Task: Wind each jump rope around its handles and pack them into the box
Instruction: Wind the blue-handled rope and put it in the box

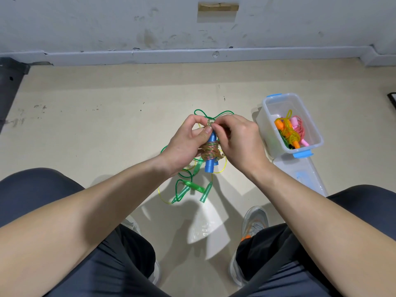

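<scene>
Beyond dark-clad knees (32,185), the left hand (184,142) grips blue plastic handles (211,166) at their light, probably springy multicoloured cord coil (211,150), while the right hand (237,142) pinches the cord's end, near the clear plastic box (278,97).

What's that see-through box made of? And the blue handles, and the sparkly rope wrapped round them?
Box: likely clear plastic, glossy, since you can see through its walls. Blue handles: probably hard plastic, smooth with a slight shine. Rope: looks like soft, see-through plastic tubing with colours inside; it bends into tight coils.
</scene>
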A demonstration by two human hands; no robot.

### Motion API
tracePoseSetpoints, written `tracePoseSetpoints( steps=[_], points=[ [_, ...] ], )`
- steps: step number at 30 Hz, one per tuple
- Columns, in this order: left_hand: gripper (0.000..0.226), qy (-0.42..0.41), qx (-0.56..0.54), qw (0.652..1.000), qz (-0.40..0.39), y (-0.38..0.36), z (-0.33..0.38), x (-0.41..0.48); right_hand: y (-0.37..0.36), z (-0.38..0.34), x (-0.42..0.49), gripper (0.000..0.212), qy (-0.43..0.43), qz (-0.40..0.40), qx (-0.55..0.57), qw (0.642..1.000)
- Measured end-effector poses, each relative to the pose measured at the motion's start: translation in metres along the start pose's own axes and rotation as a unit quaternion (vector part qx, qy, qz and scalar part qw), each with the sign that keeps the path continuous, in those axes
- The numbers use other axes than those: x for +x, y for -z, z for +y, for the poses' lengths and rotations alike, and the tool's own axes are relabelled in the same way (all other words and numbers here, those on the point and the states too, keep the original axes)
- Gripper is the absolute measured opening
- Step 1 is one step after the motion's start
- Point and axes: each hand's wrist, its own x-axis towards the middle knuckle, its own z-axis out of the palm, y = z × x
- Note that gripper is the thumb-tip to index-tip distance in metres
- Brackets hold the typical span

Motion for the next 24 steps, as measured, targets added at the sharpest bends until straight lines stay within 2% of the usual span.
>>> tracePoseSetpoints(
  steps=[3,7,11,15,19,24],
  points=[
    [0.011,0.01,0.008,1.0,0.016,-0.001,0.001,0.0,-0.003,0.001,-0.001,0.011,-0.038,0.003,0.026,0.999],
    [0.026,0.044,-0.018,0.997,0.059,0.0,0.004,0.003,-0.005,0.001,0.0,0.008,-0.116,-0.003,0.104,0.988],
    [0.014,0.031,0.009,0.998,0.056,0.0,0.004,0.002,-0.004,-0.002,-0.001,0.006,-0.184,0.009,0.156,0.971],
    [0.005,0.022,0.013,0.999,0.033,0.001,0.003,0.002,-0.001,-0.007,-0.001,0.016,-0.291,0.02,0.269,0.918],
    [0.009,0.006,0.014,0.999,0.043,-0.001,0.005,0.0,0.0,-0.013,-0.002,0.016,-0.321,0.045,0.319,0.89],
    [0.01,-0.002,0.019,0.998,0.061,-0.002,0.005,-0.002,0.002,-0.017,-0.003,0.009,-0.335,0.036,0.408,0.848]
  ],
)
